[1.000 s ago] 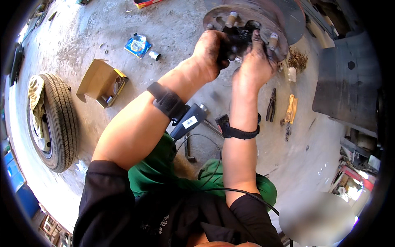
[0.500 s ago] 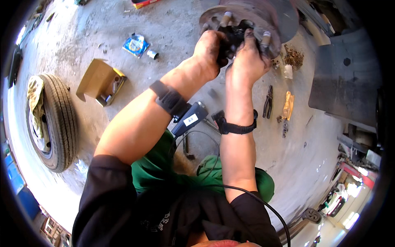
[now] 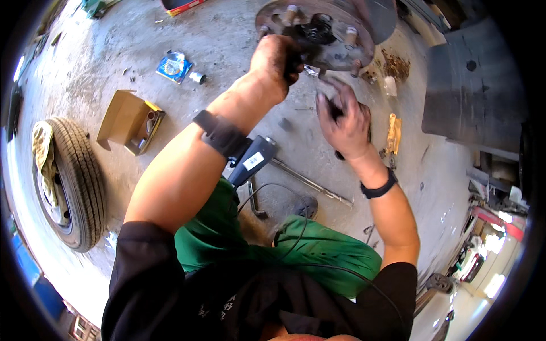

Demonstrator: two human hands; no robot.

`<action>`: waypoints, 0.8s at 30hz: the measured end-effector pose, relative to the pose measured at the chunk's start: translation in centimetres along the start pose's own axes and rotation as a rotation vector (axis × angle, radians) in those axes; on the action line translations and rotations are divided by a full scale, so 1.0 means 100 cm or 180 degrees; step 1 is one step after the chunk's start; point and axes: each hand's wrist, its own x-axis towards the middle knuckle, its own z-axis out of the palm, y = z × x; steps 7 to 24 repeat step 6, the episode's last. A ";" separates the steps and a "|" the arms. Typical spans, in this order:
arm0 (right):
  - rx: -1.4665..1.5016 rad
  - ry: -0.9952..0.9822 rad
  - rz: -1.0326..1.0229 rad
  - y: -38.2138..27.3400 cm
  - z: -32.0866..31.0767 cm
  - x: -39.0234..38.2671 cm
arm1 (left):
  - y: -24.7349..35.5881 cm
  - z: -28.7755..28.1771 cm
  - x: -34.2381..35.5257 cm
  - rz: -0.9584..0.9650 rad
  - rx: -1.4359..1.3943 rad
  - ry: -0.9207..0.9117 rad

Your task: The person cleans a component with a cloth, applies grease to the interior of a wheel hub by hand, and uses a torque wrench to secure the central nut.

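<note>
A rusty, round wheel hub (image 3: 335,51) with several studs stands at the top; a black, greasy part (image 3: 319,28) is at its middle. My left hand (image 3: 276,61) is against the hub's lower left edge, its blackened fingers curled. What these fingers grip is hidden. My right hand (image 3: 348,122) is in the air below the hub, apart from it. Its fingers are bent and blurred, with thumb and forefinger apart. Dark pieces show beside the right palm; I cannot make out whether they are held.
A tyre (image 3: 77,184) with a cloth stands at left. An open cardboard box (image 3: 128,122) and a blue packet (image 3: 173,66) lie on the concrete floor. A metal bar (image 3: 313,183) lies near my knees. An orange wrapper (image 3: 393,133) lies at right, near a dark panel (image 3: 472,88).
My right hand has come off the hub and moved down toward me. My left hand stays by the hub, slightly lower on it. The black middle part is now uncovered. The view has shifted slightly.
</note>
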 end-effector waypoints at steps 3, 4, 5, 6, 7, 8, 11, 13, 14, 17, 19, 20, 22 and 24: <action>-0.1045 -0.0406 -0.0539 0.070 -0.050 -0.035 | -0.008 -0.003 0.008 -0.0089 0.0103 -0.0046; -0.1199 -0.0196 -0.0125 0.112 -0.053 -0.045 | -0.003 -0.007 0.008 -0.0088 0.0089 -0.0022; -0.1305 -0.0140 0.0468 0.128 -0.058 -0.042 | 0.001 -0.014 0.006 -0.0041 0.0127 -0.0117; -0.1780 0.0115 0.0889 0.177 -0.068 -0.053 | 0.003 -0.013 0.001 -0.0019 0.0163 -0.0252; -0.1780 0.0115 0.0889 0.177 -0.068 -0.053 | 0.003 -0.013 0.001 -0.0019 0.0163 -0.0252; -0.1780 0.0115 0.0889 0.177 -0.068 -0.053 | 0.003 -0.013 0.001 -0.0019 0.0163 -0.0252; -0.1780 0.0115 0.0889 0.177 -0.068 -0.053 | 0.003 -0.013 0.001 -0.0019 0.0163 -0.0252; -0.1780 0.0115 0.0889 0.177 -0.068 -0.053 | 0.003 -0.013 0.001 -0.0019 0.0163 -0.0252; -0.1780 0.0115 0.0889 0.177 -0.068 -0.053 | 0.003 -0.013 0.001 -0.0019 0.0163 -0.0252; -0.1780 0.0115 0.0889 0.177 -0.068 -0.053 | 0.003 -0.013 0.001 -0.0019 0.0163 -0.0252; -0.1780 0.0115 0.0889 0.177 -0.068 -0.053 | 0.003 -0.013 0.001 -0.0019 0.0163 -0.0252; -0.1780 0.0115 0.0889 0.177 -0.068 -0.053 | 0.003 -0.013 0.001 -0.0019 0.0163 -0.0252; -0.1780 0.0115 0.0889 0.177 -0.068 -0.053 | 0.003 -0.013 0.001 -0.0019 0.0163 -0.0252; -0.1780 0.0115 0.0889 0.177 -0.068 -0.053 | 0.003 -0.013 0.001 -0.0019 0.0163 -0.0252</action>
